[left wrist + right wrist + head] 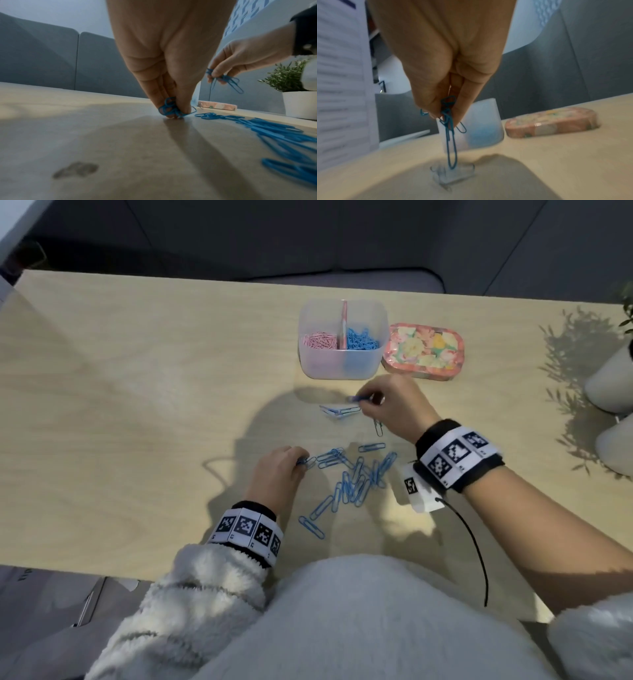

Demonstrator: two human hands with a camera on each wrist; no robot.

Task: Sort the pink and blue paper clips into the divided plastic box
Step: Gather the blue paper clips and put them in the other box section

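Observation:
The translucent divided box [342, 364] stands at the table's middle back, pink clips [319, 341] in its left half and blue clips [363, 339] in its right half. Several loose blue clips [356, 477] lie scattered near the front edge. My left hand [279, 470] rests its fingertips on the table at the pile's left end and pinches a few blue clips [173, 109]. My right hand [387, 405], raised just in front of the box, pinches a small bunch of blue clips [449, 121], with one dangling. A few more blue clips [339, 410] lie under it.
A flowered pink tin [424, 350] sits right of the box. White plant pots [613, 385] stand at the table's right edge. A cable [472, 542] hangs from my right wristband. A grey sofa lies beyond the table's far edge.

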